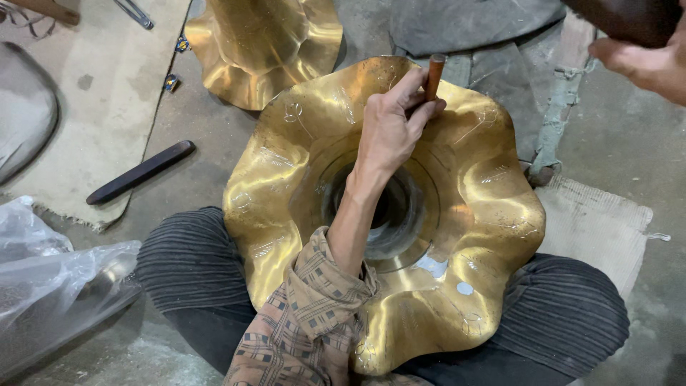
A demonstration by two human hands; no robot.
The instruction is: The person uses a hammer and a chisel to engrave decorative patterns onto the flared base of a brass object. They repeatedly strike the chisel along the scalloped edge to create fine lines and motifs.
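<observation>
Brass, bright and wavy-rimmed, fills the middle of the head view: a large flared brass piece (457,214) with a dark round opening at its centre rests on the lap of a seated person, between two knees in dark ribbed trousers (193,261); faint scratched patterns show on its polished flare. The left hand (393,129), reaching forward out of a checked brown sleeve (314,314), lies over the far part of the flare; its fingers are curled tight around a slim reddish-brown tool (434,75) that stands nearly upright, its lower end hidden behind the fingers. The right hand (647,61) is raised at the upper right corner, well apart from the brass; it grips a dark object (629,18) that is cut off by the frame edge, so what it is cannot be told. A second flared brass piece (264,46) sits on the floor just beyond the first; a dark flat bar (139,171) lies on the concrete to the left, near a pale mat (86,107); crumpled clear plastic (50,279) lies at the lower left.
</observation>
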